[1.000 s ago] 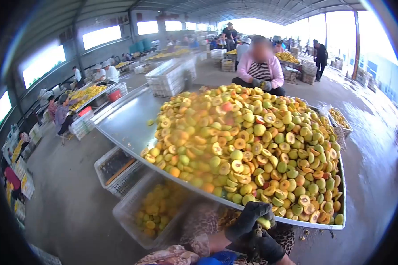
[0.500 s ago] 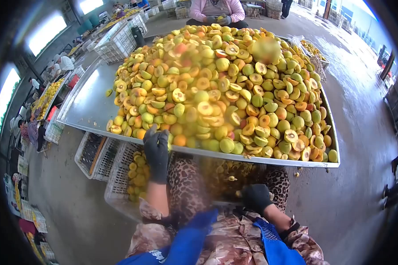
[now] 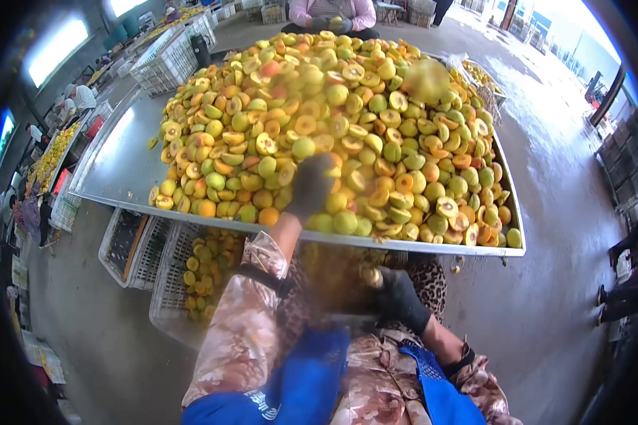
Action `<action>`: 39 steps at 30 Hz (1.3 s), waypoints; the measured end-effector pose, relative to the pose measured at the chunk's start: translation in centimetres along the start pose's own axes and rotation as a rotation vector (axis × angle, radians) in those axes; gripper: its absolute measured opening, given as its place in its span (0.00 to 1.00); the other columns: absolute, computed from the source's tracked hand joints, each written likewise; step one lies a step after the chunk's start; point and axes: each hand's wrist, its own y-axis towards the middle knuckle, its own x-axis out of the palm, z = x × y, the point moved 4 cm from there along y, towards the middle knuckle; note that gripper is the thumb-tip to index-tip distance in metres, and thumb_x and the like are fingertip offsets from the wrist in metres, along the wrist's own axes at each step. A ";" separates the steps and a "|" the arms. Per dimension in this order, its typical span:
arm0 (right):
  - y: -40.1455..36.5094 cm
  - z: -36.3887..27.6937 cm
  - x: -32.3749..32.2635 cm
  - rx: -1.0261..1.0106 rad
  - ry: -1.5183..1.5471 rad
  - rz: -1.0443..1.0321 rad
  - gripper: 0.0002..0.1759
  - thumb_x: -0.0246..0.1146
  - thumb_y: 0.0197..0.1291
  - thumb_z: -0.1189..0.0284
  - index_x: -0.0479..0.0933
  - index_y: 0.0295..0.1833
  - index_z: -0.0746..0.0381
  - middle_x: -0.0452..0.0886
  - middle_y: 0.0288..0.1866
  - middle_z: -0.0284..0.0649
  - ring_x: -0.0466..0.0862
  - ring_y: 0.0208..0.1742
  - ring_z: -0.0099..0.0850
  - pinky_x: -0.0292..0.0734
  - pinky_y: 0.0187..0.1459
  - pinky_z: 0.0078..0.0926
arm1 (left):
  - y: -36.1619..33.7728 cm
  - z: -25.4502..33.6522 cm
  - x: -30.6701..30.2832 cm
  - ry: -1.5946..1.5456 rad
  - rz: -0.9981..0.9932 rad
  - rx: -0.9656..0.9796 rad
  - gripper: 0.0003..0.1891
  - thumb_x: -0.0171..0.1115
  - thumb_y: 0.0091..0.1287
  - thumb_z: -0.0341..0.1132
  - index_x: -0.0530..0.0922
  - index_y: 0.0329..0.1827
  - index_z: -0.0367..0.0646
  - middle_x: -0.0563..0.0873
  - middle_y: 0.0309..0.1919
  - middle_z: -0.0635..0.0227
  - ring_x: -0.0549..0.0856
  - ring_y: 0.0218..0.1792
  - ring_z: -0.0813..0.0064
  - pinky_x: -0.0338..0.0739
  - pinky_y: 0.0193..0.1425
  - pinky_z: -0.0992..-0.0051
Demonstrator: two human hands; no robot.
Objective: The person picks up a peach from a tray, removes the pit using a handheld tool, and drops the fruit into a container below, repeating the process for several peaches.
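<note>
A big heap of halved yellow-green stone fruit (image 3: 248, 152), much like small peaches, covers most of a metal-rimmed tray table (image 3: 113, 152). My left hand (image 3: 310, 188), in a dark glove, reaches over the front rim onto the fruit; it is smeared, and its fingers cannot be made out. Below the rim, near my right knee, my right hand (image 3: 402, 301), also dark-gloved, is closed. A small pale yellowish thing (image 3: 372, 277) shows at its fingertips, too blurred to name. Under the table on the left, a white plastic crate (image 3: 166, 294) holds more fruit halves (image 3: 204, 273).
Another crate (image 3: 124, 248) stands left of the fruit crate. Across the table sits a person in a pink top (image 3: 333, 10) with gloved hands. Stacked white crates (image 3: 166, 67) stand behind the table's left side. Other people work at tables on the far left. Smudges blur the view's middle.
My left hand has moved from the tray's front rim rightward and up onto the heap. My right hand has risen slightly and shifted left. The whole view has shifted a little.
</note>
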 end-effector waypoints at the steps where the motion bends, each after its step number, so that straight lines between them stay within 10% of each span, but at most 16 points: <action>1: 0.9 -2.3 -0.5 -0.003 0.049 0.022 0.09 0.73 0.55 0.67 0.82 0.37 0.59 0.85 0.30 0.50 0.86 0.32 0.52 0.80 0.33 0.41 | -0.5 0.1 -0.2 -0.287 0.039 -0.182 0.16 0.67 0.60 0.32 0.79 0.50 0.40 0.85 0.42 0.60 0.86 0.43 0.57 0.79 0.49 0.60; 5: 3.8 -4.8 -0.8 -0.034 0.216 0.122 0.08 0.67 0.59 0.78 0.83 0.44 0.65 0.81 0.27 0.33 0.77 0.30 0.20 0.78 0.35 0.27 | -2.2 7.8 -4.4 -1.282 0.076 -0.688 0.18 0.63 0.70 0.32 0.76 0.61 0.35 0.85 0.49 0.61 0.87 0.52 0.65 0.84 0.57 0.69; 8: 5.8 -6.3 -0.6 -0.127 0.087 0.214 0.08 0.69 0.60 0.71 0.80 0.36 0.64 0.82 0.29 0.51 0.84 0.31 0.51 0.77 0.31 0.43 | -5.5 10.3 -3.7 -1.568 0.049 -0.727 0.21 0.58 0.75 0.36 0.74 0.66 0.34 0.84 0.57 0.56 0.85 0.59 0.62 0.84 0.63 0.65; 10: 6.6 -5.2 0.2 -0.074 0.139 0.240 0.08 0.68 0.61 0.71 0.80 0.37 0.65 0.82 0.28 0.51 0.84 0.30 0.51 0.77 0.31 0.44 | -5.1 14.5 -5.1 -1.753 0.033 -0.690 0.22 0.57 0.76 0.38 0.73 0.67 0.34 0.83 0.60 0.54 0.84 0.61 0.61 0.83 0.64 0.64; 25: 5.4 -4.6 0.2 -0.063 0.249 0.213 0.14 0.70 0.66 0.63 0.82 0.43 0.65 0.85 0.32 0.49 0.87 0.33 0.47 0.80 0.34 0.41 | -4.9 17.2 -6.7 -1.219 0.113 -0.529 0.21 0.50 0.81 0.44 0.80 0.57 0.32 0.86 0.50 0.58 0.86 0.49 0.69 0.80 0.58 0.69; 29: 4.3 -3.7 0.9 -0.059 0.373 0.294 0.09 0.64 0.72 0.72 0.83 0.38 0.65 0.85 0.32 0.29 0.80 0.35 0.18 0.79 0.37 0.23 | -5.4 18.1 -6.0 -1.382 0.105 -0.573 0.21 0.53 0.80 0.45 0.83 0.47 0.32 0.87 0.46 0.59 0.86 0.43 0.69 0.81 0.53 0.69; 32: 3.6 -3.9 0.4 -0.132 0.291 0.307 0.09 0.63 0.71 0.74 0.83 0.36 0.64 0.84 0.32 0.27 0.80 0.34 0.18 0.79 0.37 0.23 | -5.8 18.4 -5.5 -1.277 0.095 -0.482 0.21 0.55 0.79 0.46 0.85 0.41 0.33 0.87 0.44 0.60 0.86 0.42 0.69 0.82 0.51 0.69; 39: 0.2 -2.4 1.0 0.314 0.645 0.022 0.07 0.63 0.66 0.78 0.81 0.33 0.64 0.82 0.28 0.26 0.79 0.30 0.17 0.76 0.31 0.23 | -6.7 19.6 -4.7 -1.125 0.003 -0.508 0.19 0.56 0.80 0.42 0.83 0.41 0.32 0.87 0.38 0.63 0.84 0.41 0.75 0.78 0.52 0.74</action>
